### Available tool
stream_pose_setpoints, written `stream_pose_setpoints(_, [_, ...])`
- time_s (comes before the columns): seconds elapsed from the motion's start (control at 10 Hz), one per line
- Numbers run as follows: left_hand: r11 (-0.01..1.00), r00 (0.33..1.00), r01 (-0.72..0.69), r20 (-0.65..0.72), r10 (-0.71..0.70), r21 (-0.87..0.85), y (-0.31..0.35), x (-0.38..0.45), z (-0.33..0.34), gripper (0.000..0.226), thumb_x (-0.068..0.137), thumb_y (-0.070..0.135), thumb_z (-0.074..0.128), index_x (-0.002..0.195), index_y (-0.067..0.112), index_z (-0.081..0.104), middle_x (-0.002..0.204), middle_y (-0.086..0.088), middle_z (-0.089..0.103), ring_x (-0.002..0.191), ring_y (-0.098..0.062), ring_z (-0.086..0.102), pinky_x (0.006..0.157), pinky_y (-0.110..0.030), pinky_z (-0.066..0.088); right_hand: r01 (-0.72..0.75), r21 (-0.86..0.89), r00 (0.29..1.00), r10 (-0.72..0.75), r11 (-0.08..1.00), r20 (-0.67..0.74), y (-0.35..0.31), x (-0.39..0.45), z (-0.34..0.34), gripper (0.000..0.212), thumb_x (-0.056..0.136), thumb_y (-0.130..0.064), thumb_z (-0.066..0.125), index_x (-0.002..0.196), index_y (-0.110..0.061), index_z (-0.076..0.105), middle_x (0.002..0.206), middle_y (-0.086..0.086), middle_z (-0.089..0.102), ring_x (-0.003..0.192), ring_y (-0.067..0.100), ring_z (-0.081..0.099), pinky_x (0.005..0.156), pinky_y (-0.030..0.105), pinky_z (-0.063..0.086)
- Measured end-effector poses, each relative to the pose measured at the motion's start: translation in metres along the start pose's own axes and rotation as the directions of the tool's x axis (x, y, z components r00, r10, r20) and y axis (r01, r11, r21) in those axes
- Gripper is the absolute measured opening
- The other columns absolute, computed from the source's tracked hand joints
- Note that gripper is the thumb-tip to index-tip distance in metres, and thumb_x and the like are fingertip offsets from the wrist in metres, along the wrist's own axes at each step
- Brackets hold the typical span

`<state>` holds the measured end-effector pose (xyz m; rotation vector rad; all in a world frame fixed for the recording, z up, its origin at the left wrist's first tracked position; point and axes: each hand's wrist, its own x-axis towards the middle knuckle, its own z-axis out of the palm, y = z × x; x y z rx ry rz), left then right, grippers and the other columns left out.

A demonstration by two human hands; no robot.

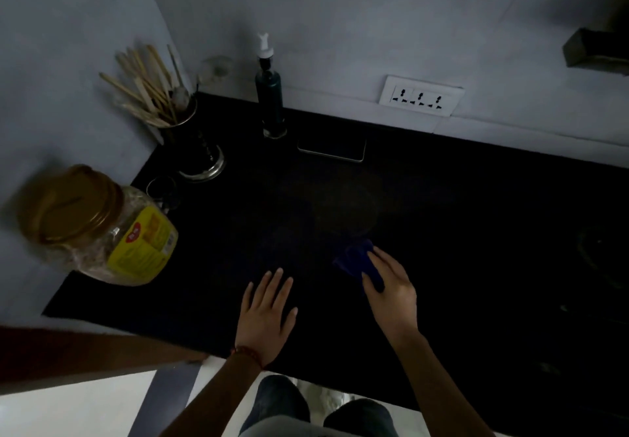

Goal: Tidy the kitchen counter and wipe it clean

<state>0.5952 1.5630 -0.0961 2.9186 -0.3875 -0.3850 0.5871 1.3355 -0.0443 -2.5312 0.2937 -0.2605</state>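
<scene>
While my left hand (267, 314) lies flat with fingers straight on the black counter (476, 232), holding nothing, my right hand (391, 292) pinches a dark blue cloth (355, 259) against the counter at its 11 o'clock. At the counter's 9 o'clock I see a gold-lidded jar (102, 229); at 11 o'clock, a utensil holder (194, 140) and a pump bottle (270, 96).

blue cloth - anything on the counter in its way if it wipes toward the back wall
Yes: a phone lies flat near the wall, straight beyond the blue cloth under the right hand. The counter between looks bare.
</scene>
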Motion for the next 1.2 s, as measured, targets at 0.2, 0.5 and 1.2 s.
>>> stream_pose_setpoints(0.2, [1.000, 0.999, -0.013, -0.030, 0.013, -0.003, -0.001, 0.000, 0.001, 0.059, 0.091, 0.051, 0.005, 0.133, 0.024, 0.036, 0.141, -0.003, 0.047, 0.132, -0.017, 0.024, 0.108, -0.039, 0.015, 0.158, -0.172, 0.983, -0.138, 0.972, 0.125, 0.017, 0.015, 0.033, 0.044, 0.080, -0.016, 0.066, 0.123, -0.015, 0.055, 0.136, 0.005, 0.051, 0.127, 0.019, 0.044, 0.096, 0.036, 0.050])
stream_pose_setpoints(0.5, [1.000, 1.000, -0.009, -0.023, 0.009, -0.009, -0.001, 0.000, 0.001, 0.061, 0.091, 0.051, 0.004, 0.132, 0.023, 0.038, 0.140, -0.003, 0.049, 0.131, -0.017, 0.025, 0.106, -0.039, 0.015, 0.227, -0.380, 0.973, -0.188, 0.897, 0.136, 0.020, 0.007, 0.034, 0.043, 0.084, -0.027, 0.051, 0.124, -0.012, 0.056, 0.136, 0.009, 0.053, 0.124, 0.023, 0.051, 0.091, 0.037, 0.053])
stream_pose_setpoints(1.2, [0.883, 0.999, -0.017, 0.021, 0.030, -0.469, -0.010, 0.013, -0.050, 0.075, 0.072, 0.059, 0.030, 0.133, 0.016, 0.043, 0.146, -0.008, 0.036, 0.139, -0.022, 0.026, 0.111, -0.024, 0.019, -0.039, 0.008, 0.998, 0.039, 0.999, -0.054, -0.016, -0.048, -0.053, 0.028, 0.085, -0.017, 0.062, 0.113, -0.021, 0.063, 0.123, -0.013, 0.052, 0.116, 0.011, 0.055, 0.095, 0.013, 0.034])
